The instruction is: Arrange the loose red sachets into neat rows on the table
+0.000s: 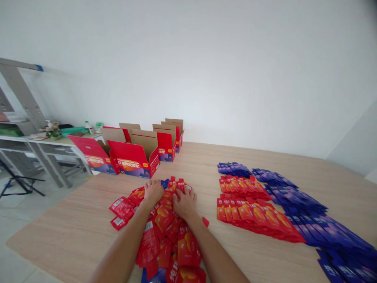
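Your left hand and right hand press flat, fingers spread, on the red sachets beneath them. Sweep carelessly and the sachets could slide off the desk edge near your left forearm.

Wooden table — red sachets, blue sachets, open red boxes

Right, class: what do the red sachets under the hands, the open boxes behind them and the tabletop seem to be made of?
Red sachets: probably glossy plastic or foil film, given the sheen and flat crinkled edges.
Open boxes: printed cardboard, since the flaps are plain brown inside.
Tabletop: pale wood or wood-look laminate, matt with visible grain; which one is unclear.
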The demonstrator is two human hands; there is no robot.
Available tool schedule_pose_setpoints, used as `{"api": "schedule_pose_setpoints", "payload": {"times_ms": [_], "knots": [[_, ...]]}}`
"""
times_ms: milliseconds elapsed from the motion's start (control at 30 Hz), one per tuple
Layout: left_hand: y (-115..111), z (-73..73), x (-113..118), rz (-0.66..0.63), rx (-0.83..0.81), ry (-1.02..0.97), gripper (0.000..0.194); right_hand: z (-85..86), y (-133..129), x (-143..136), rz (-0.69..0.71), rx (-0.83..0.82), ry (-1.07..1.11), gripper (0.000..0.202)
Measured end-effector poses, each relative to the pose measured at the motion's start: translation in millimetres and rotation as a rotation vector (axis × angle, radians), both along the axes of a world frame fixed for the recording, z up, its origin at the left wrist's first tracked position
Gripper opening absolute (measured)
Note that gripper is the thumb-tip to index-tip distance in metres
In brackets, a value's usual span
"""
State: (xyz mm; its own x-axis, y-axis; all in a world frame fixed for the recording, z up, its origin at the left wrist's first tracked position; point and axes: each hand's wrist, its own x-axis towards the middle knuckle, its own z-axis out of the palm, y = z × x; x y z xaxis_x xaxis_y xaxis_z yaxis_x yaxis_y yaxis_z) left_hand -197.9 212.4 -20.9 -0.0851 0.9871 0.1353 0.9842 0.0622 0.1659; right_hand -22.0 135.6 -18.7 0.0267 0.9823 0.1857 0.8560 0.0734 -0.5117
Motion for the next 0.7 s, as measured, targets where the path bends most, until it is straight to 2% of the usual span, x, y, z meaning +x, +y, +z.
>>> {"api": "schedule_pose_setpoints", "payload": {"times_ms": [167, 333, 467, 700], "knots": [[18, -3.6, 3, 0.019, -0.089, -0.068, 0.04, -0.3, -8, 14, 0.024, 0.033, 0.008, 0.044], [22, 2.1, 3, 0.031, -0.027, -0.105, 0.039, 1.6, -14, 25, 0.033, 0.051, 0.003, 0.041], [18, 12.1, 4, 0.025, 0.035, -0.14, 0.029, 5.2, -14, 30, 0.045, 0.05, -0.005, 0.039], [2, 41.2, 7, 0.095, 0.187, -0.217, 0.031, 5.1, -16, 32, 0.095, 0.023, 0.037, 0.038]]}}
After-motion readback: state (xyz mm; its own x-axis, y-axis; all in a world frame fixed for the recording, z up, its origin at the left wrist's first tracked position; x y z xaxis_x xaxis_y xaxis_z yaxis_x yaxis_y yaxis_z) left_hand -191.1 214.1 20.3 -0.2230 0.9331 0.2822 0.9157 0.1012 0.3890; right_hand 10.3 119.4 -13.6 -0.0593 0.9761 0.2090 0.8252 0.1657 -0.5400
